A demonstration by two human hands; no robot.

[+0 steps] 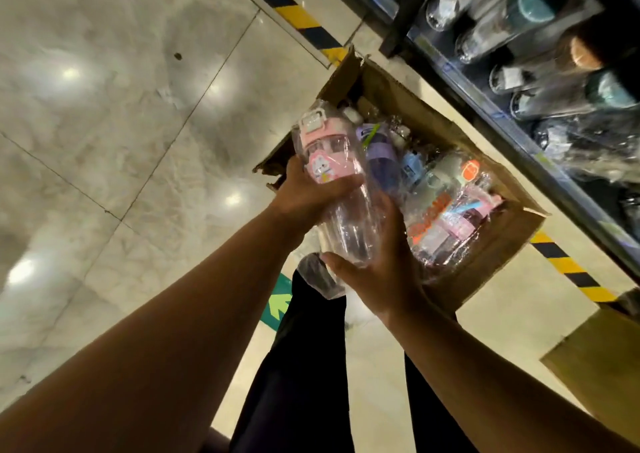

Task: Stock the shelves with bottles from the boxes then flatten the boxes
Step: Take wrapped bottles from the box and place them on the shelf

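A clear bottle with a pink lid and a rabbit sticker [329, 161], wrapped in a plastic bag, is held in both hands above the open cardboard box [485, 262]. My left hand [304, 196] grips its upper part just below the lid. My right hand [377, 272] cups its base. Inside the box lie several more wrapped bottles, among them a purple one [379, 154], a blue one [412, 168] and an orange-labelled one [440, 217]. The shelves [519, 134] rise at the right.
The shelves hold several clear bottles with dark and teal lids [533, 5]. Yellow-black hazard tape [294, 16] runs along the floor by the shelf base. Another cardboard piece [599, 362] lies at the lower right. My dark trouser legs [304, 366] stand beside a green floor arrow [278, 303].
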